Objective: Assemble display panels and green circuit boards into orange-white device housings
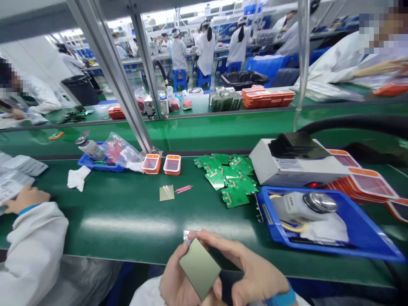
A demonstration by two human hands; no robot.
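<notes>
Near the table's front edge, my left hand [174, 272] is closed around a flat, square, grey-green display panel [200, 268], tilted with one corner pointing up. My right hand [255, 270] curves over from the right, its fingertips pressed at the panel's top corner. A small piece of shiny clear film [186, 236] shows at those fingertips; how it is attached is hidden. Farther forward on the green table lies a similar square panel [166, 193], beside thin pink strips [184, 189].
Green circuit boards [236, 180] lie piled mid-table. On the right stand a blue tray [366, 238] with a metal-topped bottle, a white box [270, 163] and stacked orange-rimmed trays [366, 185]. A co-worker's sleeve [40, 238] is at left, near another blue tray [108, 168].
</notes>
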